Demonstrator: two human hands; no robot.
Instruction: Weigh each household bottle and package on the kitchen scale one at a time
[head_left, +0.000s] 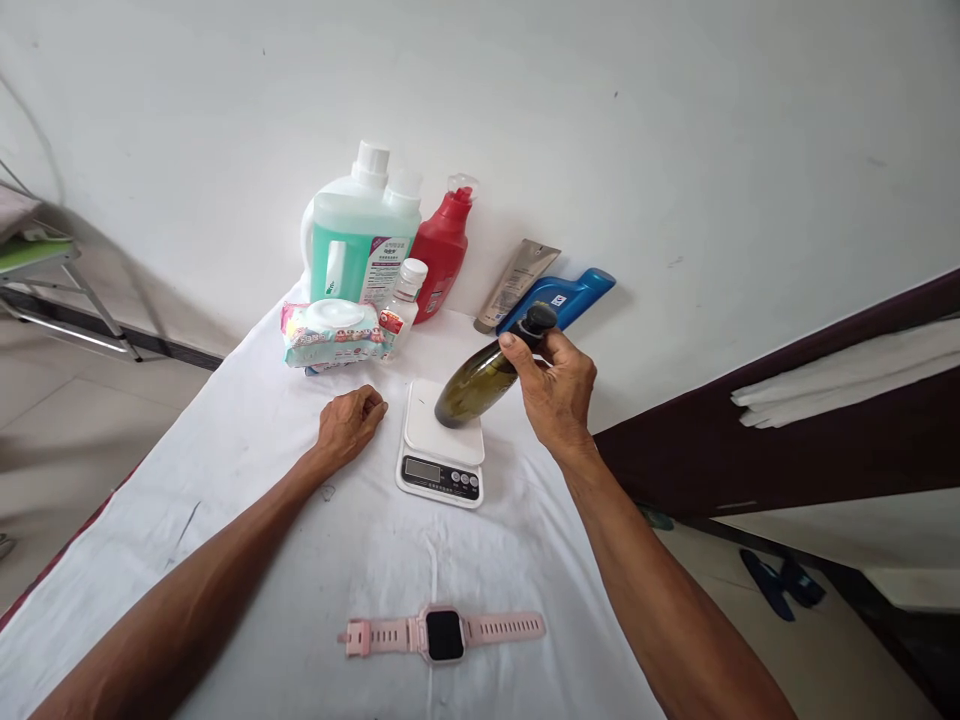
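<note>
My right hand [559, 385] grips a dark green bottle [480, 385] by its neck, just below the black cap. The bottle leans, its base over the plate of a white kitchen scale [442, 450]; whether it touches the plate I cannot tell. The scale's small grey display shows no readable figures. To the left of the scale, my left hand [351, 425] rests on the white cloth with its fingers curled in, and what they hold, if anything, is hidden. Nearer to me, a pink-strapped smartwatch [444, 634] lies stretched out flat, its screen dark.
Along the wall stand a large jug of green liquid [360, 235], a red bottle [444, 250], a small clear bottle [401, 305], a wipes pack [331, 332], a beige tube [517, 285] and a blue bottle [562, 300]. The cloth-covered table [300, 600] ends on both sides.
</note>
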